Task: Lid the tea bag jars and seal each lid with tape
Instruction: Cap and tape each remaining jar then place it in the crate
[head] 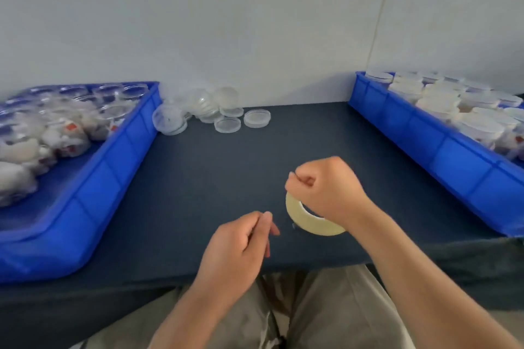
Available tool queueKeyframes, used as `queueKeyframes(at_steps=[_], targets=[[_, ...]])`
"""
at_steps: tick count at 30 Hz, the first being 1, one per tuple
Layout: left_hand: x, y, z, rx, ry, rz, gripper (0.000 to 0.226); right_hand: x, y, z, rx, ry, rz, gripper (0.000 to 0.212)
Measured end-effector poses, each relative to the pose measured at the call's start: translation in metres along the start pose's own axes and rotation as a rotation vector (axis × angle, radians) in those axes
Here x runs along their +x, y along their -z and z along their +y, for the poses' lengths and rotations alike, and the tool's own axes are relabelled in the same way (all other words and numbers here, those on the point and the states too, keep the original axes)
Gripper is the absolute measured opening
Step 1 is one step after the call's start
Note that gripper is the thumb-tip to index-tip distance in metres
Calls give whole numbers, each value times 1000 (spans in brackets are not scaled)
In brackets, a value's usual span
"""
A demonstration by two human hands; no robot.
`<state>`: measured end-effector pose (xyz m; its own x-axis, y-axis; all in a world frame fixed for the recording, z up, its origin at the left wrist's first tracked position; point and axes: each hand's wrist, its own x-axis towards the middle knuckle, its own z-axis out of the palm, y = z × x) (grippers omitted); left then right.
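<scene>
— Where is the tape roll [307,222] being kept?
— Over the surface [226,167], under the right hand [326,187]; its grip is being curled tight, hold unclear.
— The left hand [241,244]?
— Just left of the roll, fingertips [268,217] being pressed together. Lids [228,124] are being left far behind it.

The one view comes from a wide-angle camera on the person's head, above the khaki-trousered lap [326,306]. It faces forward and down over the dark navy cloth-covered table [215,167] to the plain white wall [226,22]. It sits close, so the left hand [238,246], the right hand [329,187] and the pale ring-shaped roll of tape [312,225] fill the lower middle, while the left blue plastic tray [113,178] and the right blue plastic tray [425,136] run off the side edges.
</scene>
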<state>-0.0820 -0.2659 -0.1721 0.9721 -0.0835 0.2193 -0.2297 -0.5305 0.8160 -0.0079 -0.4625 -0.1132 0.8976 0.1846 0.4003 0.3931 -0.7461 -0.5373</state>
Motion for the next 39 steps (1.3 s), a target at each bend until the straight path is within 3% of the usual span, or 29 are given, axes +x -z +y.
queueKeyframes(at_steps=[2, 5, 8, 12, 15, 19, 23, 26, 29, 32, 34, 36, 39], targets=[[1, 3, -4, 82, 32, 29, 51, -7, -42, -12, 171, -86, -129, 52], [4, 18, -16, 260, 28, 135, 55, -14, -84, -17, 321, -144, -168, 53], [12, 55, -22, 415, 7, 259, 54, -23, -102, -13, 143, 17, -152, 56], [35, 128, -16, 455, 29, 388, 49, -30, -111, -13, -186, 299, -213, 54], [73, 188, -14, 562, 68, 407, 38, -33, -113, -12, -230, 372, -183, 54], [151, 261, -30, 756, 180, 248, 17, -29, -116, -9, -227, 325, -224, 53], [214, 294, -71, 1019, 408, -29, 70, -28, -117, -6, -225, 278, -255, 55], [234, 295, -103, 1014, 448, -151, 82, -29, -116, -6, -194, 277, -230, 56], [237, 290, -125, 948, 412, -64, 68, -27, -116, -7, -190, 262, -243, 56], [234, 286, -130, 937, 313, 81, 30, -25, -116, -8, -207, 228, -274, 57], [230, 290, -120, 953, 312, 144, 18, -24, -116, -10, -209, 226, -266, 57], [225, 297, -101, 1004, 284, 210, 16, -25, -116, -12, -216, 243, -248, 57], [212, 305, -65, 1108, 63, 411, 24, -26, -115, -13, -214, 267, -200, 58]])
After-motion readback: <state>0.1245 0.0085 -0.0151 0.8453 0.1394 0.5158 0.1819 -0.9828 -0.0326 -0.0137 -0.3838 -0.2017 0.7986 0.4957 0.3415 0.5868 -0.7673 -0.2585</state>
